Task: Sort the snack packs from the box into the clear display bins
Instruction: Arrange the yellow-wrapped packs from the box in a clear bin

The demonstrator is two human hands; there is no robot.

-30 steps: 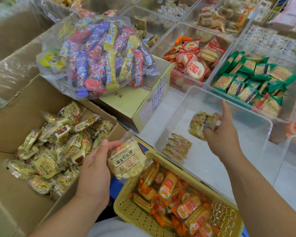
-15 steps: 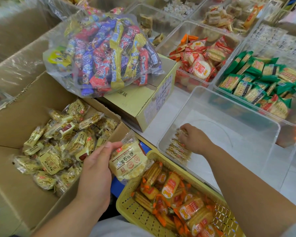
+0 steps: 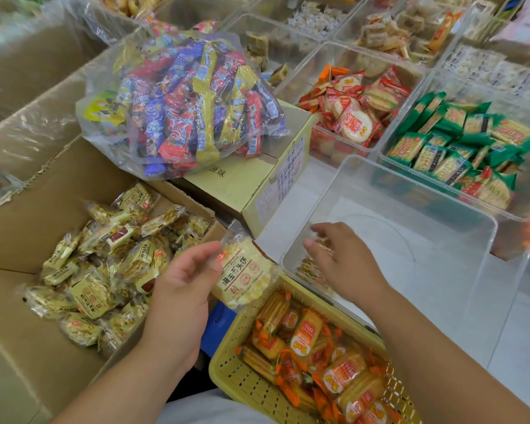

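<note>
Box (image 3: 28, 215) left of the left hand (image 3: 181, 289) – heaped with yellow packs (image 3: 104, 270). Clear bin (image 3: 426, 191) under the right hand (image 3: 343, 264) holds a few packs (image 3: 314, 272) at its near corner. Yellow basket (image 3: 227, 371) below both hands: orange packs (image 3: 306, 335). Left hand pinches a snack pack (image 3: 245, 273) by its edge – light, slick film, likely brittle inside; grip the seam, don't squeeze. Right hand spread, gripping nothing.

Evenly lit, perhaps white counter (image 3: 311, 179)
</note>
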